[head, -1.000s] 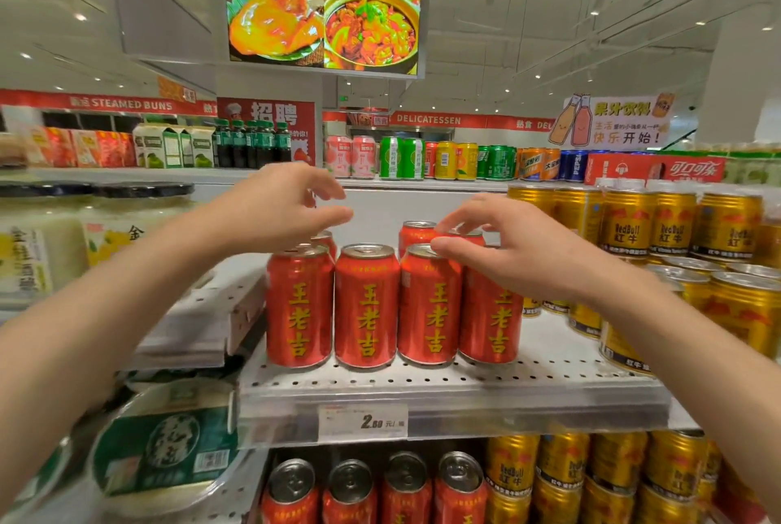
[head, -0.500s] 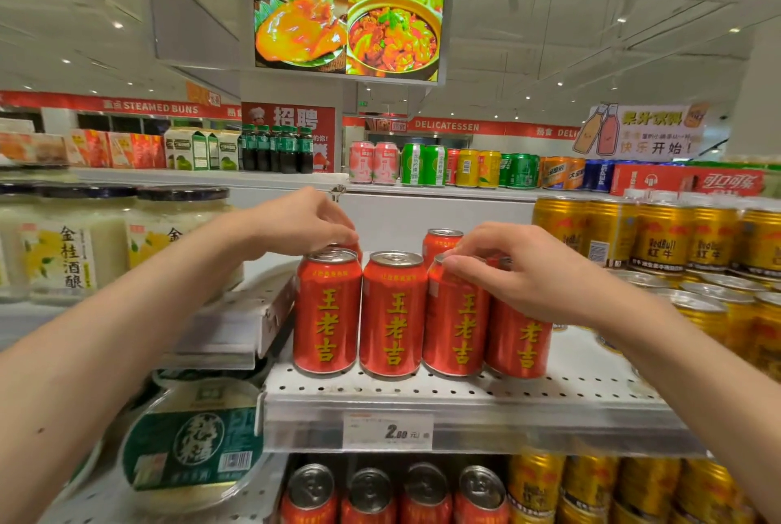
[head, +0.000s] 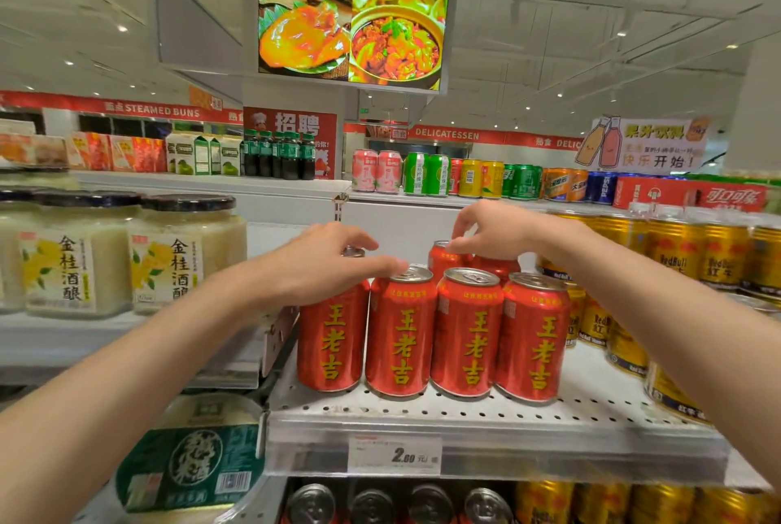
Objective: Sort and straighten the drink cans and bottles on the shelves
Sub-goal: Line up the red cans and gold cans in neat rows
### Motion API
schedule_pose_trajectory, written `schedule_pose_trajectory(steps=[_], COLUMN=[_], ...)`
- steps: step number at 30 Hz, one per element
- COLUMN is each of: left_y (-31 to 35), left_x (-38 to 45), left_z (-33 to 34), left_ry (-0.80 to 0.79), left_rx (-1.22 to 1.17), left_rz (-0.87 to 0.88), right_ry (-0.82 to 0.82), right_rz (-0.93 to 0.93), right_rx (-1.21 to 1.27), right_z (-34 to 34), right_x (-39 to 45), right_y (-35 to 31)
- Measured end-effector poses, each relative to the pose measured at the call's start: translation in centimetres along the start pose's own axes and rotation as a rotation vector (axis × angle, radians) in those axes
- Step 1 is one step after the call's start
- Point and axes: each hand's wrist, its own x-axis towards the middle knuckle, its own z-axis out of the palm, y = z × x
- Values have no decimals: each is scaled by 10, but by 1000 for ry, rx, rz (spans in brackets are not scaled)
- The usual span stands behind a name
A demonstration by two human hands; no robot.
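- Four Wanglaoji cans stand in a row at the front of the perforated shelf, touching side by side.
- More Wanglaoji cans stand behind the row, toward 12 o'clock.
- Red Bull cans are at 3 o'clock of the row, on the same shelf.
- Rice-wine jars sit at 9 o'clock on a neighbouring shelf.
- A price tag hangs on the shelf's front edge, at 6 o'clock of the row.

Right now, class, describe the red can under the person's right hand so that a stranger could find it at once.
Start at the white perforated shelf with the 2.00 price tag, where four red cans stand in a front row. Behind them, the right hand grips the top of a second-row red can. Unlike its neighbours, it stands behind the front row with fingers on its rim.
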Motion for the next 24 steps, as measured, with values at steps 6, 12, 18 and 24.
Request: schedule_pose_trajectory(steps=[6,12,18,24], left_y=[-1,-6,-6,-7], left_x=[1,-4,-12,-14], left_z=[1,-17,-15,-14], left_ry=[18,-26,-46,-40], left_rx=[-3,53,41,60], left_rz=[4,-26,-12,-7], right_ry=[-102,-73,-114,-154], right_rz=[19,-78,-184,-227], right_rx=[104,218,390,425], right_z=[1,0,-3,3], right_x=[21,11,3,-1], right_y=[6,-2,-31,-52])
